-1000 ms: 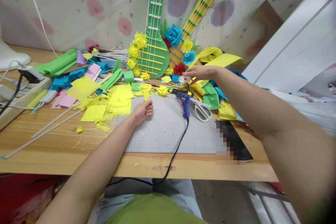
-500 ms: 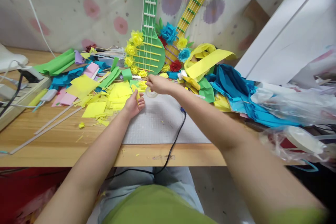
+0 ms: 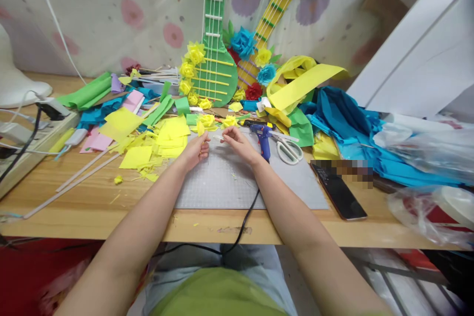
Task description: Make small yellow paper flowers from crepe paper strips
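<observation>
- Yellow paper squares (image 3: 172, 131): loosely stacked beside the mat on the left hand's side, probably for easy reach. Flat, bright, edges uneven.
- Left hand (image 3: 198, 150): over the mat's far-left area, fingers curled nearly closed, yellow paper piece (image 3: 200, 129) in its grip. Likely held low so the top stays exposed.
- That piece: narrow, upright, sticking up above the fingers, yellow flowers just behind. Lower part hidden by the hand; folds can't be made out.
- Clear-white item (image 3: 217, 137): between the hands, small and thin, too blurred to identify.
- Right hand (image 3: 239, 143): fingertips nearly together, seemingly pinching that item's near end. Light grip, presumably for fine control.
- Cutting mat (image 3: 222, 187): under both hands, likely shielding the tabletop (image 3: 92, 219). Pale grey, gridded, scraps on it.
- Glue gun (image 3: 263, 140): blue, lying beside the right hand, cord trailing off the near edge. Probably parked handy.
- Scissors (image 3: 291, 152): pale handles facing the person, presumably for quick pickup.
</observation>
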Tool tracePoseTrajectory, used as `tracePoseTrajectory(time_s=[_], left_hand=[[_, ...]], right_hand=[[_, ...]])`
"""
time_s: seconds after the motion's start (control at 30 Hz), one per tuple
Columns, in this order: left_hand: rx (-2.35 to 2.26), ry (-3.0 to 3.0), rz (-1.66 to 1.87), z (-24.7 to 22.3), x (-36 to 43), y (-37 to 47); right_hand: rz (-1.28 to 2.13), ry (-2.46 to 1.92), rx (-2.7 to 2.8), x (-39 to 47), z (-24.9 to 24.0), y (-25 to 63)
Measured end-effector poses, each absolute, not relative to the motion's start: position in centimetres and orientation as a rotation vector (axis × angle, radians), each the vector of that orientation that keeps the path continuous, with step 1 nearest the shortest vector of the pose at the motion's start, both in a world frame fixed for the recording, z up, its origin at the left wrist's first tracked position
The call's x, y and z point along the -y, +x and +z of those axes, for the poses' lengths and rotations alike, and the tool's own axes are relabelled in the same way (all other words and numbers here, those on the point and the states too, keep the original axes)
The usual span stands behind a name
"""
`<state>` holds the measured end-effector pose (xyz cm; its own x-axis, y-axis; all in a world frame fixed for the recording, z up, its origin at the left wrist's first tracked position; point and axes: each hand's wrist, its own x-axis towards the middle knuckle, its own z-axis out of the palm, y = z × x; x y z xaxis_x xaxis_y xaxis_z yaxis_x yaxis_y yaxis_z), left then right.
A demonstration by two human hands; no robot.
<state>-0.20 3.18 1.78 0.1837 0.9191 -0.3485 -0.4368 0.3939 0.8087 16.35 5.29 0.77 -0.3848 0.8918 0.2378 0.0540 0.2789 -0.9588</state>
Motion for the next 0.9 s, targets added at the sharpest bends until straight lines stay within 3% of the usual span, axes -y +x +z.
tracePoseTrajectory(time_s=[0.33,0.73,0.9], left_hand=[[-1.05,0.865,1.076,1.3,-3.0,0.3],[-1.167,0.994,1.194,0.9,-3.0,0.9],[-1.181,1.038,1.188,1.0,-3.0,0.9]], right_hand=[[1.16,-0.92,1.811,-5.2,0.8,16.9],[0.606,-1.242,2.059,-4.2,1.9,16.9],[0.555,-1.306,2.063,-4.5,1.7,16.9]])
